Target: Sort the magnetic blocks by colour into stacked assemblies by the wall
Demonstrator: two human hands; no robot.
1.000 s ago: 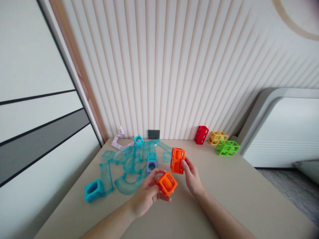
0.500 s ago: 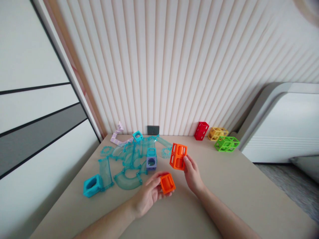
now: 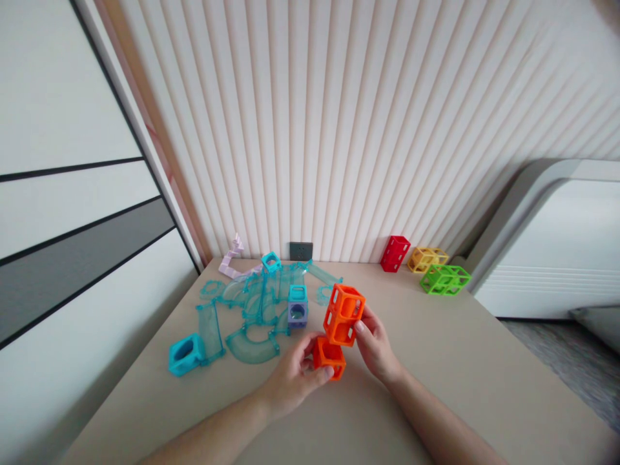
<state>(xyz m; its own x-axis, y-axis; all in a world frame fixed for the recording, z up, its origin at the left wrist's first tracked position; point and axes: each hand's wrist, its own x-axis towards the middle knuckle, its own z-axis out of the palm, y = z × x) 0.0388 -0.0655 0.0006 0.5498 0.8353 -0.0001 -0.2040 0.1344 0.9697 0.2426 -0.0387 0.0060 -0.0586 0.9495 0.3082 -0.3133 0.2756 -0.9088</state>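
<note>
My left hand [image 3: 299, 373] grips an orange cube block [image 3: 330, 356], its thumb across the lower front of the block. A taller orange block [image 3: 345, 314], made of two cube sections, is held by my right hand [image 3: 375, 341] with the thumb on its right side. The taller block's lower end is right above the single cube and overlaps it in view; whether the two touch, I cannot tell. Just beyond my left hand, a light blue cube [image 3: 298, 293] sits against a purple cube [image 3: 297, 315] on the table.
Translucent teal track pieces [image 3: 256, 303] spread over the table's left half, with a blue block [image 3: 186, 355] in front. A lilac zigzag piece [image 3: 227, 263] lies behind. Red [image 3: 395, 253], yellow [image 3: 426, 259] and green blocks [image 3: 444, 279] stand at back right, near the ribbed wall [image 3: 310, 129].
My right hand has lowered the tall orange block toward the single cube. My left hand has turned the cube, and its thumb now lies over the front. The view has shifted slightly.
</note>
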